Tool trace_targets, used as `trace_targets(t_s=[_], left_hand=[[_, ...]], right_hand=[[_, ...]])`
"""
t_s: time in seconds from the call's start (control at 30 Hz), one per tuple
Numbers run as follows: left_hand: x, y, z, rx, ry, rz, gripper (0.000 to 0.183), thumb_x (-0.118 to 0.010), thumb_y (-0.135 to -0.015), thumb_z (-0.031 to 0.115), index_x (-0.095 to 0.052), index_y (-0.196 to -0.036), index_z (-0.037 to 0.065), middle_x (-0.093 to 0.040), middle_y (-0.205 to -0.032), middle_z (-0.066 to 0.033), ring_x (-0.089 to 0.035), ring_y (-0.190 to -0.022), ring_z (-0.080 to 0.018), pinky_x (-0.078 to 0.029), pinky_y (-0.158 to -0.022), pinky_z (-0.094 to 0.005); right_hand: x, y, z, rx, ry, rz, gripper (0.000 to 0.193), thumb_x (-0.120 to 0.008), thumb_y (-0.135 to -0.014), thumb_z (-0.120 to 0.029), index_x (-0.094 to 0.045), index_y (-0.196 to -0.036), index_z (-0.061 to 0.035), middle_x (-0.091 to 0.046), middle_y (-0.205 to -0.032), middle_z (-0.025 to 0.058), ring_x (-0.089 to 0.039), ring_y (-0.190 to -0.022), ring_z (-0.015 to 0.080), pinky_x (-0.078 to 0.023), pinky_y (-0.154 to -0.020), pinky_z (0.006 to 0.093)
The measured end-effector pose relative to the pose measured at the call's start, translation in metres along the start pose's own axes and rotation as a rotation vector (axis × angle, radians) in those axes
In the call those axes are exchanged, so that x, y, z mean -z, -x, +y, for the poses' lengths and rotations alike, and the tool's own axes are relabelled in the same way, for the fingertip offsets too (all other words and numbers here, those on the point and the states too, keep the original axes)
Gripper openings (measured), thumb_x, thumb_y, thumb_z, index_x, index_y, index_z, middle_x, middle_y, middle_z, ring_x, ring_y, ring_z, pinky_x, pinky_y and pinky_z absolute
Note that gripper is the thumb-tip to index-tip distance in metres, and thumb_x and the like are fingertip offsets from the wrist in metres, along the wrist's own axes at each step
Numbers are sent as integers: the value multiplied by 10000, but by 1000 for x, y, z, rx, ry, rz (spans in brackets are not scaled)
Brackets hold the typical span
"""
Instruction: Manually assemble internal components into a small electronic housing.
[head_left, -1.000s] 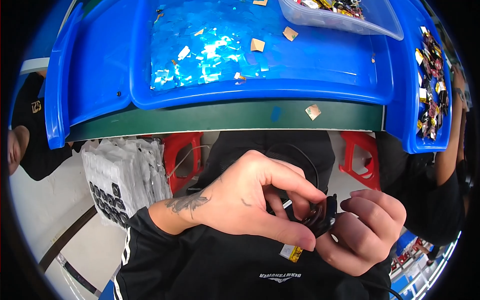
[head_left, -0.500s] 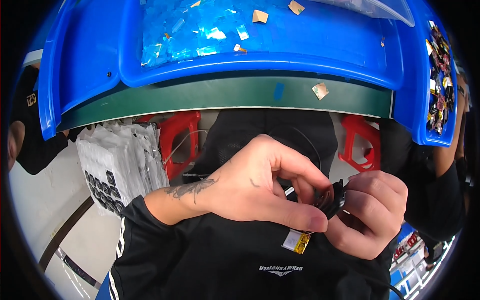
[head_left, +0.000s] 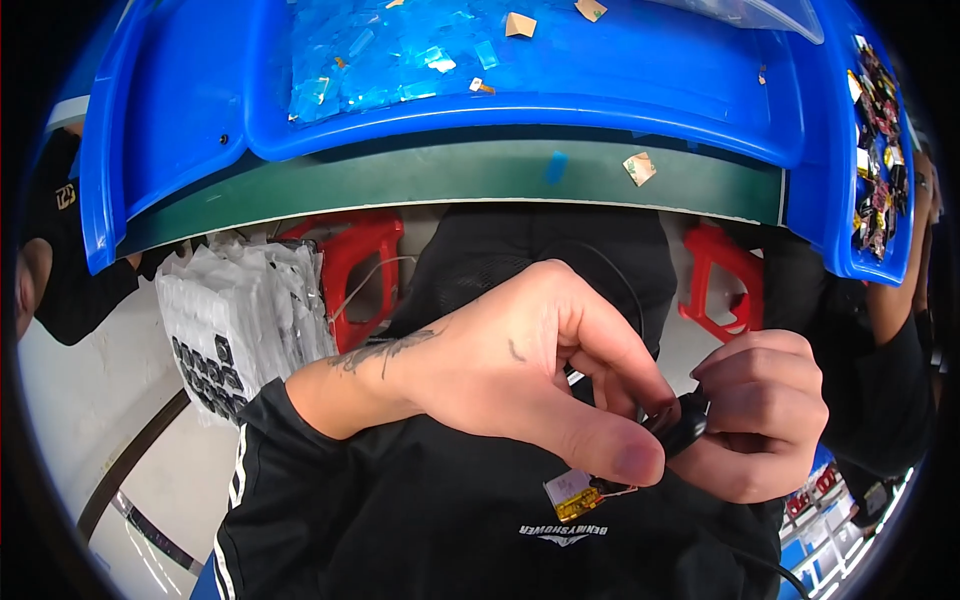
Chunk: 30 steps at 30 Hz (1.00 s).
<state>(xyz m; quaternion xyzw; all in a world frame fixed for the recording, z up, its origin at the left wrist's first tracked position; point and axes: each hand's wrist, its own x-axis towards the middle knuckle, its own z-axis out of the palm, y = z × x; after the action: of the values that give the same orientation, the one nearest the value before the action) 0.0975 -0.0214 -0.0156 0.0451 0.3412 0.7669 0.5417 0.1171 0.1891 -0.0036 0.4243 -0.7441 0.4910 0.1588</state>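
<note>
My left hand (head_left: 540,385) pinches a small black curved plastic piece (head_left: 686,424) between thumb and forefinger, in front of my chest. My right hand (head_left: 762,415), fingers curled, grips the same piece from its right side. Below my left thumb dangles a small silver flat battery (head_left: 572,496) with yellow tape along one end. Thin wires lead from it up toward the black piece. My fingertips cover much of that piece, so its inner side is partly hidden.
Beyond my lap runs a green table edge (head_left: 420,190) bearing a blue tray (head_left: 640,90) with blue film scraps. Another blue tray (head_left: 858,262) at right holds several wired batteries. White sheets (head_left: 240,300) with black parts stand at left, near red stools (head_left: 722,285). People sit on both sides.
The black piece has tilted and moved slightly down and right between my hands. The battery has swung a little left and down. Both hands keep their hold.
</note>
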Motion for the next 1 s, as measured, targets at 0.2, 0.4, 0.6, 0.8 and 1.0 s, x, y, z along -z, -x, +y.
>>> trace_targets(t_s=[0.2,0.4,0.6,0.8,1.0], left_hand=[[-1,0,2,-2,-10,-15,342,-829,-736,207,-715,-935,-46,-697,-798,-68,-629,-716,-82,-491,-671,-215],[0,-2,6,93,-43,-30,494,-860,-597,-30,-668,-1048,-84,-660,-891,-141,-662,-769,-151,-561,-585,-213],[2,-2,0,131,8,63,392,-834,-669,31,-676,-1006,-90,-662,-852,-117,-621,-746,-119,-479,-573,-207],[3,-7,-5,173,91,47,389,-836,-689,65,-667,-993,-109,-656,-853,-111,-620,-759,-138,-486,-594,-231],[6,-6,-6,213,178,63,402,-837,-686,70,-656,-984,-129,-652,-857,-108,-628,-758,-152,-499,-599,-237]], right_hand=[[-2,-1,-2,-20,-30,38,280,-682,-441,-56,-691,-704,-150,-437,-558,-37,-458,-451,91,-341,-384,172],[3,-5,-4,-14,13,-114,279,-678,-453,-57,-685,-702,-180,-351,-545,-50,-423,-432,77,-298,-368,174],[9,0,2,-39,59,-213,249,-666,-523,-40,-684,-738,-165,-250,-559,-53,-336,-410,55,-206,-346,194],[15,-6,-5,-115,135,-307,274,-726,-413,-141,-644,-659,-228,-273,-536,-56,-448,-436,116,-345,-454,234],[18,-7,-2,-93,118,-351,274,-721,-417,-111,-654,-674,-180,-339,-577,-42,-488,-494,125,-400,-471,232]])
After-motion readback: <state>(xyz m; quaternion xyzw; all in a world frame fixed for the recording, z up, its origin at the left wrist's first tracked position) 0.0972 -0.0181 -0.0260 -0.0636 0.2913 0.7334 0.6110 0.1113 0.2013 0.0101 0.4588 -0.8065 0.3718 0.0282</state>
